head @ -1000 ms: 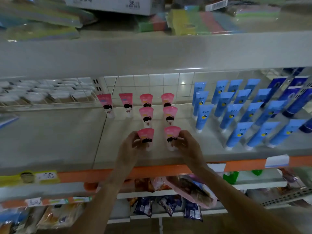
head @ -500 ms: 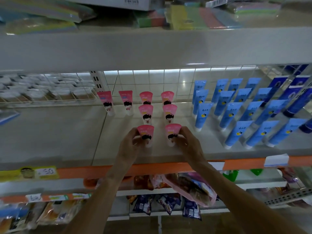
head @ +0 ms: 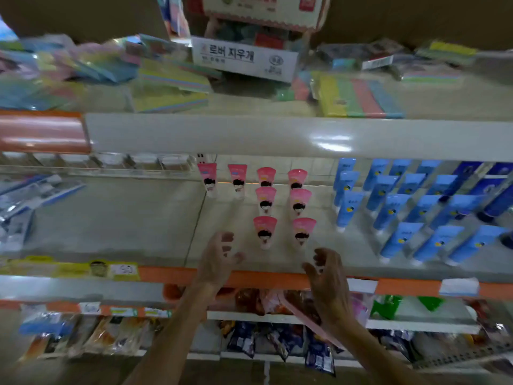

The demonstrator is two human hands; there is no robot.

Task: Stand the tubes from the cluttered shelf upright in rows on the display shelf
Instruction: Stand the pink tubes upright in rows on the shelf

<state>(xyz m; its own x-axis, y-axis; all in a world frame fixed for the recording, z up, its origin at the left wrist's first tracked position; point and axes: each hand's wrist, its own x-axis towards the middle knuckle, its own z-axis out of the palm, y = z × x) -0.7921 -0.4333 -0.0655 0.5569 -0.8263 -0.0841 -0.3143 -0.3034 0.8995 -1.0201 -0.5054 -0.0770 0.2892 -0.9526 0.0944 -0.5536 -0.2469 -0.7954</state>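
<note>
Grey shelving fills the head view, with the display shelf [head: 133,226] running across the middle, its near edge marked by an orange price strip [head: 249,277]. Eight pink tubes [head: 265,232] stand upright on their caps near the middle: four along the far row, then two pairs in front, the nearest pair set back from the edge with bare shelf before it. Left of them lies a broad open stretch; to the right, past a gap, stand rows of blue tubes [head: 399,237]. The left hand [head: 219,254] and right hand [head: 326,269] hover over the near edge, just short of the front pair, touching neither, fingers loosely curled and holding nothing. Above, the cluttered shelf [head: 277,134] carries colourful packs [head: 358,98] and a white box [head: 244,58]
</note>
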